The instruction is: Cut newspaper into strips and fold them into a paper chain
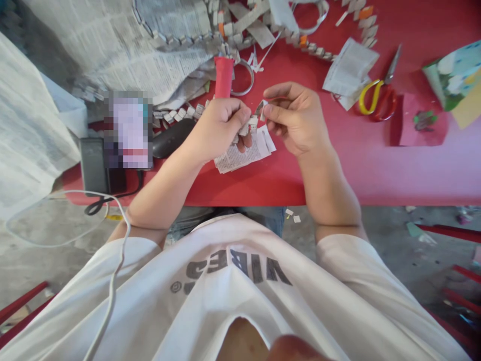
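Note:
My left hand (224, 123) is closed on the end of a folded newspaper chain (243, 131), just over the red table. In a pinch between thumb and fingertips, my right hand (296, 118) holds a small folded paper strip (262, 109) close to the chain's end. Below both hands lies a small stack of newspaper strips (244, 156). Right beyond my left hand is a red paper tube (224, 76). A ring of tape (244, 77) lies beside the tube. Part of the chain is hidden by my left hand.
Scissors with yellow and red handles (379, 95) lie to the right, by a newspaper piece (351, 70). At left are a phone-like blurred object (131, 131), a black mouse (173, 138) and a black adapter (95, 165). More folded chain (315, 49) and newspaper sheets (180, 65) cover the back.

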`<state>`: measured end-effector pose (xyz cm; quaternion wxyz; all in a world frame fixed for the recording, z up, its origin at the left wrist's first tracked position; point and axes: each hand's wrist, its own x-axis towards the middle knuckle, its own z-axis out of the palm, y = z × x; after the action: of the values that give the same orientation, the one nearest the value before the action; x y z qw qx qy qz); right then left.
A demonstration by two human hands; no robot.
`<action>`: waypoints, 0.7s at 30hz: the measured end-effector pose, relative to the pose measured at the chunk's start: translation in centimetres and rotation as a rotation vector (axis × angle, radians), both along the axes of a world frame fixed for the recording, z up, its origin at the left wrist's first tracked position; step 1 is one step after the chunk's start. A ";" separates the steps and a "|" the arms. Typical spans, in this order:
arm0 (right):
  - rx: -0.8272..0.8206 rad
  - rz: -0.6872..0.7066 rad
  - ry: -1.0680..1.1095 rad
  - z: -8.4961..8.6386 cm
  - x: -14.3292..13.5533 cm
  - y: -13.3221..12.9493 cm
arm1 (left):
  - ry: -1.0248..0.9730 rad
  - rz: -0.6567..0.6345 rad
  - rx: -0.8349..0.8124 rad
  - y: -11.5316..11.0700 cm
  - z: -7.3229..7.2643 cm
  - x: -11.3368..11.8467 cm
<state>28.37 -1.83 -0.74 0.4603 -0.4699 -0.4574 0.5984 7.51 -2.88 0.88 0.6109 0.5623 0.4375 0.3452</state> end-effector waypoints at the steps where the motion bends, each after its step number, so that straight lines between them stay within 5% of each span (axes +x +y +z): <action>1: 0.013 -0.027 -0.003 -0.2 -0.2 -0.1 | 0.017 -0.003 0.013 -0.1 0.0 0.1; 6: 0.177 -0.067 -0.130 -1.3 -1.1 -0.6 | 0.133 0.040 0.047 -0.5 0.4 0.5; 13: 0.809 -0.093 -0.510 -1.5 -1.2 -1.9 | 0.045 0.092 0.015 -0.4 0.6 0.5; 18: 0.965 -0.140 -0.809 -3.0 -0.6 -1.3 | -0.061 0.117 0.009 -0.4 0.4 0.4; 21: 1.082 -0.163 -0.809 -3.7 -0.5 -0.7 | -0.123 0.112 -0.025 -0.5 0.5 0.3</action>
<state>27.86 -2.49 -4.46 0.4669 -0.3932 -0.7916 0.0258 7.82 -3.36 1.40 0.6233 0.5070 0.4340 0.4074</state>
